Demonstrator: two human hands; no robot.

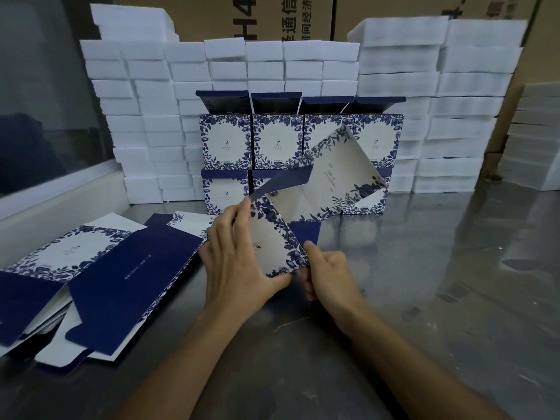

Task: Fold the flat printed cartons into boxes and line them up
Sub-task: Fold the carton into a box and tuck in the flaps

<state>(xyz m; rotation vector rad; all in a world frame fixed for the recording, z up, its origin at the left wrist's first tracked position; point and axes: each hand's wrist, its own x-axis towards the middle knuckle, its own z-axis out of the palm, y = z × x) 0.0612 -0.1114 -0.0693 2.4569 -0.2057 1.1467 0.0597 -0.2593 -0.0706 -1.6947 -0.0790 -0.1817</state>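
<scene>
A blue-and-white floral carton [327, 189], partly opened, is held above the metal table [424, 283] in front of me. My left hand [239, 259] grips its near left panel, fingers up along the edge and thumb under the bottom corner. My right hand [327, 274] pinches the lower right corner of that same panel. A dark blue flap [283, 181] sticks out to the left. Behind it, folded boxes [225, 140] stand in two stacked rows with their blue lids up. A pile of flat cartons [91, 277] lies at the left.
White foam blocks [145, 122] are stacked in walls behind and beside the folded boxes, with more foam blocks [466, 95] at the right. Brown shipping cartons [303, 16] rise at the back. A pale ledge [60, 204] borders the table's left side.
</scene>
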